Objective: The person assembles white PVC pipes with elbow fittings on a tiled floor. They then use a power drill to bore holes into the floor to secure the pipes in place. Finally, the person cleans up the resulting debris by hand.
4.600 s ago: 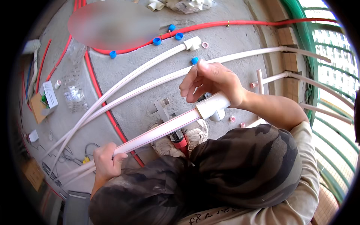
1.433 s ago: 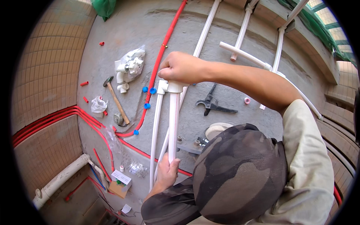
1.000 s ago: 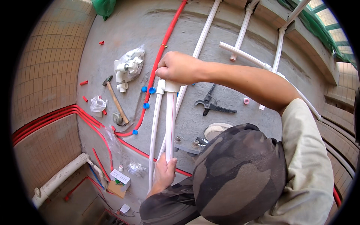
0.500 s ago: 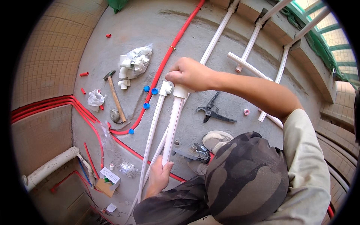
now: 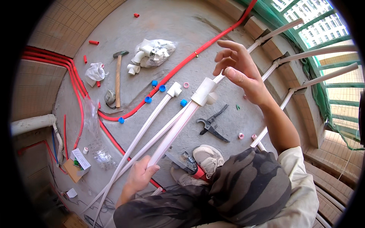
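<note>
My left hand (image 5: 138, 175) is closed around the lower part of a thick white plastic pipe (image 5: 174, 133), which slants up and to the right. On the pipe's upper end sits a white pipe fitting (image 5: 202, 92) with a side branch. Just beyond that fitting my right hand (image 5: 241, 72) is raised, its fingers apart and nothing in it. Two thinner white pipes lie on the floor to the left, one with a white elbow fitting (image 5: 174, 89) at its end. A black pipe cutter (image 5: 213, 125) lies open on the concrete to the right.
A hammer (image 5: 118, 79) lies at the left near a clear bag of white fittings (image 5: 156, 53). Red conduit (image 5: 182, 64) with blue clips (image 5: 162, 88) crosses the floor. A red-and-black tool (image 5: 194, 167) rests by the shoes (image 5: 209, 160). Netting (image 5: 317, 95) hangs at the right.
My right hand has let go of the fitting, opened, and lifted away up and to the right. My left hand still grips the pipe. The whole view has shifted and turned.
</note>
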